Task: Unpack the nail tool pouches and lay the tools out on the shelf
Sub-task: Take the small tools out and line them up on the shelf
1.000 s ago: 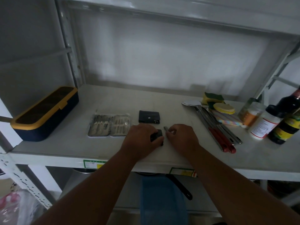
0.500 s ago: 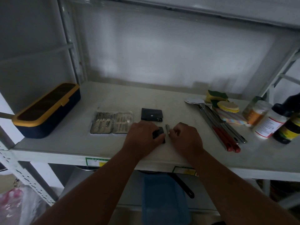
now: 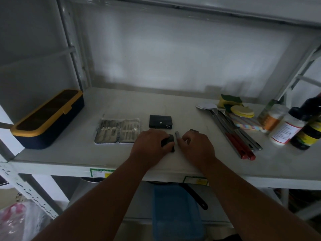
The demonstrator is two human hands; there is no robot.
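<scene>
Under the left hand (image 3: 152, 145), its grip holds a small pouch (image 3: 169, 140).

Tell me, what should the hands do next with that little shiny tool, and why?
Probably the right hand should lay the small metal tool it pinches down on the shelf, since the tool already looks clear of the small black pouch gripped by the left hand.

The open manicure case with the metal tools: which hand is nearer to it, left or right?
Left. The left hand lies just right of the open manicure case, gripping a small black pouch. The right hand is farther right, beyond that pouch.
</scene>
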